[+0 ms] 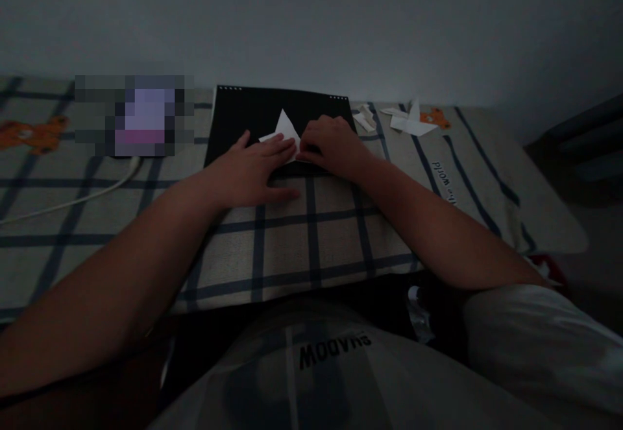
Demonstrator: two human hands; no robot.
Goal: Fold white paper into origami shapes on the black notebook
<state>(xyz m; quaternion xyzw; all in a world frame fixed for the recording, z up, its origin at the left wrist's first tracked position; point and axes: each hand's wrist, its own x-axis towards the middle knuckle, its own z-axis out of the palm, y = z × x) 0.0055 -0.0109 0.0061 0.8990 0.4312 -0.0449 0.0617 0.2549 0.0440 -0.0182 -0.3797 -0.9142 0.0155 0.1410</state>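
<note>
A folded piece of white paper (283,124) lies on a black pad (253,102) with small holes along its far edge. One pointed corner of the paper sticks up toward the far side. My left hand (248,169) rests flat on the paper's left and near part, fingers stretched out and thumb apart. At the paper's right edge, my right hand (331,144) has its fingers curled and pinched together on it. Both hands cover much of the paper, so its full shape is hidden.
A folded white paper figure (413,122) and a small folded paper strip (365,119) lie right of the pad. To the left is a blurred-out device (146,115) with a white cable (111,187). A checked cloth (287,242) covers the table, against a wall (311,21).
</note>
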